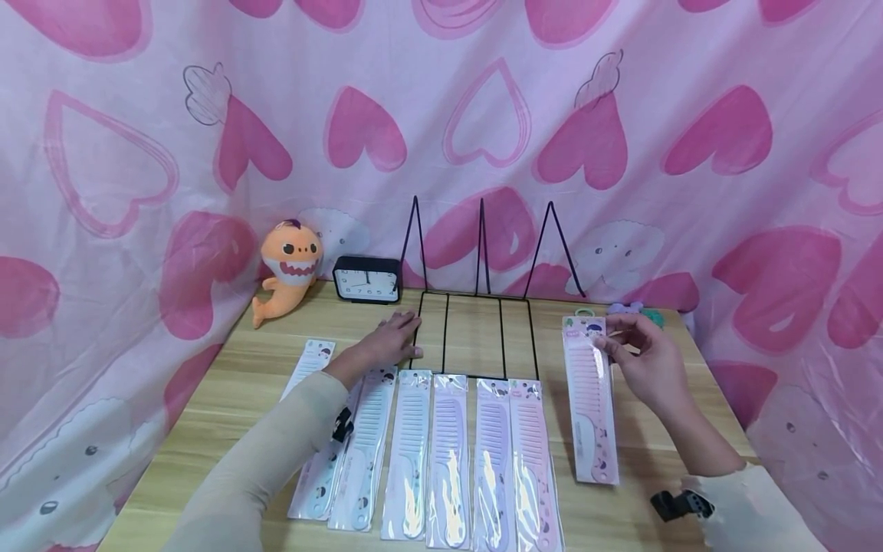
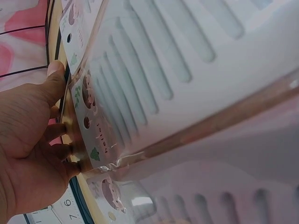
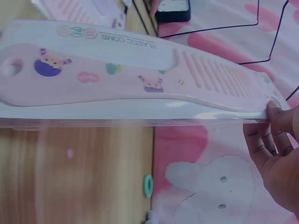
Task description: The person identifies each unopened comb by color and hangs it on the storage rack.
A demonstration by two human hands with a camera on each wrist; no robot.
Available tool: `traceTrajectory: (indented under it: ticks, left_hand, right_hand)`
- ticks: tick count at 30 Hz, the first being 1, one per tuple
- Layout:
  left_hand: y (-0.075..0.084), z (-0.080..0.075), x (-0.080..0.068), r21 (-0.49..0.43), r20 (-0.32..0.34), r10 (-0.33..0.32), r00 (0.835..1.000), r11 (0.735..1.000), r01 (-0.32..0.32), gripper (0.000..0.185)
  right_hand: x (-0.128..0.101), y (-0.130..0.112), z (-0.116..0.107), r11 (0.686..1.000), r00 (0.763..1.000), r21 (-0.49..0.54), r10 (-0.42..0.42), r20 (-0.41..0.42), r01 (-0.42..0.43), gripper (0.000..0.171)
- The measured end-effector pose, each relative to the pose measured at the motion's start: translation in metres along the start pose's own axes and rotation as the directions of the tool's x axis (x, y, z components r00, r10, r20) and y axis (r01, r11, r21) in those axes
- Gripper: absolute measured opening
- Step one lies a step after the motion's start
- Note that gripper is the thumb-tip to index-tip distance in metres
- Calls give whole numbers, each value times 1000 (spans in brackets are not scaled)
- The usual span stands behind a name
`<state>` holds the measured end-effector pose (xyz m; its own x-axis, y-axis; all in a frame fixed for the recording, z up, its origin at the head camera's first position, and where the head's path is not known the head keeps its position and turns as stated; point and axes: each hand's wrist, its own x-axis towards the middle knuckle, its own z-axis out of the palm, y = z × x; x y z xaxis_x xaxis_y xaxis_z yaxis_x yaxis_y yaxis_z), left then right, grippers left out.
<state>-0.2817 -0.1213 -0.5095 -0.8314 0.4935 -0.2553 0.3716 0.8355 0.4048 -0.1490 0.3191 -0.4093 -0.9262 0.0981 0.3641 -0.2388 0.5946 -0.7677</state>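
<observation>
A wooden table (image 1: 635,506) fills the lower half of the head view, backed by a pink heart-print cloth (image 1: 483,115). At centre stands a black wire rack (image 1: 476,322) with three upright dividers. To its left, in the middle left of the frame, sit a black alarm clock (image 1: 367,279) and an orange plush shark (image 1: 288,268). Small green and purple hair things (image 1: 624,310) lie at the table's far right edge. In front of the rack, along the lower centre, packaged combs (image 1: 448,460) lie in a row side by side, teeth pointing right; the left forearm crosses over the leftmost ones.

The left hand (image 1: 389,341) lies flat, fingers straight, on the table at the rack's front left corner, touching the wire; it holds nothing.

The right hand (image 1: 645,356), at the right of the frame, pinches the top edge of a pink packaged comb (image 1: 589,399) between thumb and fingertips (image 3: 275,116). This comb sits apart from the row, right of the rack; whether its handle end rests on the wood I cannot tell. In the right wrist view its pack shows cartoon prints and the words "PLASTIC COMB".
</observation>
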Motion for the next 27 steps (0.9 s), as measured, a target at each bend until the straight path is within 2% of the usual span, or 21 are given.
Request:
traceTrajectory:
  ticks: [13, 23, 27]
  left_hand:
    - [3, -1, -2, -3, -6, -6, 1000, 1000, 6, 81]
    - [5, -1, -3, -6, -9, -9, 1000, 1000, 9, 81]
    - [4, 0, -2, -3, -13, -5, 1000, 1000, 5, 80]
  right_hand:
    - [1, -31, 2, 994, 993, 65, -86, -85, 91, 27]
    - [6, -48, 4, 961, 982, 231, -121, -145, 152, 26]
    - [9, -52, 4, 954, 980, 252, -123, -158, 160, 25]
